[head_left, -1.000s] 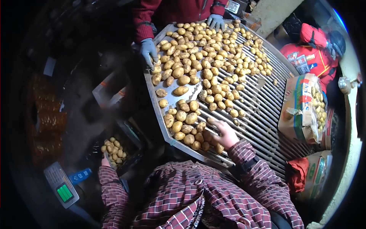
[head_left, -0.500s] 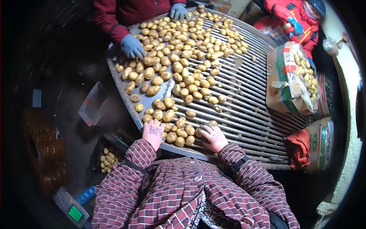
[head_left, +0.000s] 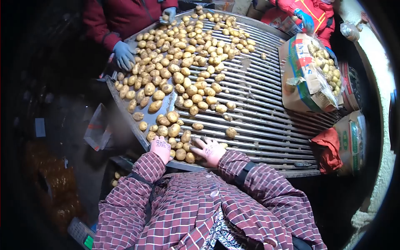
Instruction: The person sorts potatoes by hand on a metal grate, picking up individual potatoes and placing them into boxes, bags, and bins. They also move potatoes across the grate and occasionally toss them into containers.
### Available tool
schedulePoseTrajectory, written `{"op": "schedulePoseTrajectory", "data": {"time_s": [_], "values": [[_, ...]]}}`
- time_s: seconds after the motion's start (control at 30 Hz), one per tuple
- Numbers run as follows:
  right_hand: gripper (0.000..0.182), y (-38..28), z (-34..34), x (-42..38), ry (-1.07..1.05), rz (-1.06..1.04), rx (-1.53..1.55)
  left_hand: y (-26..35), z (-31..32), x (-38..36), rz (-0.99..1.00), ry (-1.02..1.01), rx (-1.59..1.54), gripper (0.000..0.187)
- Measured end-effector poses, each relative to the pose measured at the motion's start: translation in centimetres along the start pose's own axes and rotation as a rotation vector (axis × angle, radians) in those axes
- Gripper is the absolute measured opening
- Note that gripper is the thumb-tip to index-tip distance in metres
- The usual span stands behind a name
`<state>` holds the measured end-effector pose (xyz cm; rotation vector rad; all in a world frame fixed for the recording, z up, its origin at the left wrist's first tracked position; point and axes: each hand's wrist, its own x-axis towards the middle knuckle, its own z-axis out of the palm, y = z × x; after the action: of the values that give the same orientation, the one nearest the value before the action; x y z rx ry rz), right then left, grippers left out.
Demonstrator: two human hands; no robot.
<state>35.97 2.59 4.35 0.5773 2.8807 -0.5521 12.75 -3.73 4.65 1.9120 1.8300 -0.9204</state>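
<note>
Small potatoes [head_left: 181, 154] are bunched between my two hands at the near edge of a slatted metal sorting table [head_left: 258, 137]. My left hand [head_left: 161, 149], in a pale pink printed glove, rests against the left side of the bunch, fingers extended. From the right, my right hand [head_left: 209, 151], gloved alike, touches the potatoes with its fingers spread. A single potato [head_left: 231, 132] lies on the slats beyond my right hand, and a partly hidden one sits beside its wrist. Neither hand is closed around a potato.
A large potato heap [head_left: 183, 54] covers the table's far left. Across it, a co-worker's gloved hand [head_left: 123, 55] touches potatoes. An opened carton of potatoes [head_left: 300, 79] stands right, near another person in red [head_left: 318, 18]. A red cloth [head_left: 328, 150] hangs at the right corner.
My right hand has moved left toward my left hand, squeezing the bunch narrower and leaving one potato behind on the slats. The co-worker's far hand has lifted a potato. My view has shifted.
</note>
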Motion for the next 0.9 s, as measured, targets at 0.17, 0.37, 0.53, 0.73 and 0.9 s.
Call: {"op": "schedulePoseTrajectory", "data": {"time_s": [0.17,0.37,0.53,0.73,0.9], "values": [[0.069,0.1,1.7,2.4,0.076,0.146,0.083,0.7,0.6,-0.5,-0.088,0.050,-0.159,0.054],[0.061,0.3,1.0,3.7,0.039,0.192,0.159,0.2,0.4,-0.3,-0.046,0.019,-0.112,0.056],[0.052,0.6,-1.7,2.3,0.395,0.652,1.464,-3.3,4.7,-1.2,0.033,0.360,-1.411,0.056],[0.067,2.9,-1.0,0.6,0.235,0.320,2.551,-6.5,4.0,-3.6,0.730,0.264,-2.976,0.063],[0.072,1.3,-1.6,2.3,0.180,0.319,2.519,-8.6,7.2,-4.9,0.588,0.381,-3.069,0.061]]}}
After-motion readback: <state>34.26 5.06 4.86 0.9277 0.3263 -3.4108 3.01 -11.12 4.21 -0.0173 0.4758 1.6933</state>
